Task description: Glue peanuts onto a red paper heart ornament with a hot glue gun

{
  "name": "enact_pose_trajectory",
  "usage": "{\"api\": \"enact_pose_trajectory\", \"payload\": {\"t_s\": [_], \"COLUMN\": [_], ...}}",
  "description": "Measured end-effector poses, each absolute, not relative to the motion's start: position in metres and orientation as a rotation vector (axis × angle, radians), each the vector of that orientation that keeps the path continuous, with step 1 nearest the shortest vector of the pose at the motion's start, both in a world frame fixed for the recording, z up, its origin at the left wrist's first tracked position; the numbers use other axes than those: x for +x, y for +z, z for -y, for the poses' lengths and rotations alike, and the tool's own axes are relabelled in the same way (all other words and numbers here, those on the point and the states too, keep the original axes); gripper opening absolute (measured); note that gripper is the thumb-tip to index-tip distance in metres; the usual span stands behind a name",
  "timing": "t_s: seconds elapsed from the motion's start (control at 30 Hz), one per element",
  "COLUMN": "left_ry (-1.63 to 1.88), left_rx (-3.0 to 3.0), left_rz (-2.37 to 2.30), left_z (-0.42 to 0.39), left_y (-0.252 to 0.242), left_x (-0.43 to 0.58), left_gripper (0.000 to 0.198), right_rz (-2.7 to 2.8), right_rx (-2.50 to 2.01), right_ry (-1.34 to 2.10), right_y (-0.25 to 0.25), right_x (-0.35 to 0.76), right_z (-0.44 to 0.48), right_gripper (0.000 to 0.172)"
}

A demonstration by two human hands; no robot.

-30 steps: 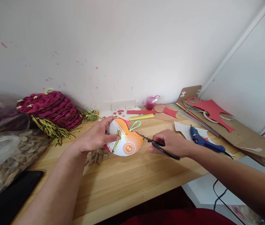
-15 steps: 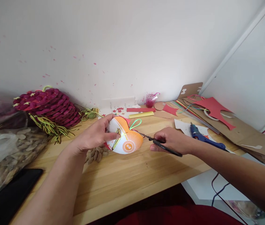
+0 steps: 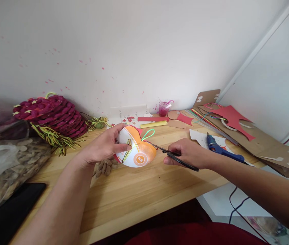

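Note:
My left hand [image 3: 110,144] pinches a gourd-shaped card cutout [image 3: 144,151] by its left side, thumb on the front. The card is printed orange and white, with red showing behind its edges. A green cord loop [image 3: 148,134] stands up at its waist, and yellow and dark strands lie across its white part. My right hand [image 3: 186,153] is closed round black-handled scissors [image 3: 177,159], whose blades point left at the card's upper right edge. Whether the blades touch the card I cannot tell. Under the card lie peanuts [image 3: 105,167], partly hidden.
A blue glue gun [image 3: 222,149] lies at the right by cardboard sheets [image 3: 274,146] and red paper [image 3: 232,117]. Purple knobbly stacked pieces [image 3: 54,115] with yarn fringe stand at the left, behind a bag of peanuts [image 3: 14,166]. A cup of pink liquid [image 3: 164,109] stands against the wall.
Both hands, the card and the scissors hold nearly the same pose. The whole view has shifted very slightly.

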State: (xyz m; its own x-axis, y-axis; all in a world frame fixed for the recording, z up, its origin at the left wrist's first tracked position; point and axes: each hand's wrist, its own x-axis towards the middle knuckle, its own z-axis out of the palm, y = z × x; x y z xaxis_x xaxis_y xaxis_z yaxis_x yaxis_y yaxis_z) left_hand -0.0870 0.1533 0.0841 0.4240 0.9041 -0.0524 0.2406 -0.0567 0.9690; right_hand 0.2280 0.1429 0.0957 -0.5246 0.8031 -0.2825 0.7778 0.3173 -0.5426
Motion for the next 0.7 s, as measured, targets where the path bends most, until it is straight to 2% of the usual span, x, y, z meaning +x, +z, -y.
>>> {"api": "enact_pose_trajectory", "payload": {"t_s": [0.2, 0.7], "left_ry": [0.738, 0.719], "left_rx": [1.606, 1.653], "left_rz": [-1.059, -0.974], "left_z": [-0.154, -0.152], "left_y": [0.084, 0.083], "left_x": [-0.087, -0.083], "left_gripper": [0.047, 0.045], "right_rz": [2.565, 2.611], "right_rx": [-1.528, -1.533], "right_ry": [0.943, 0.944], "right_y": [0.096, 0.106], "right_x": [0.23, 0.227], "right_z": [-0.144, -0.144], "right_gripper": [0.067, 0.068]}}
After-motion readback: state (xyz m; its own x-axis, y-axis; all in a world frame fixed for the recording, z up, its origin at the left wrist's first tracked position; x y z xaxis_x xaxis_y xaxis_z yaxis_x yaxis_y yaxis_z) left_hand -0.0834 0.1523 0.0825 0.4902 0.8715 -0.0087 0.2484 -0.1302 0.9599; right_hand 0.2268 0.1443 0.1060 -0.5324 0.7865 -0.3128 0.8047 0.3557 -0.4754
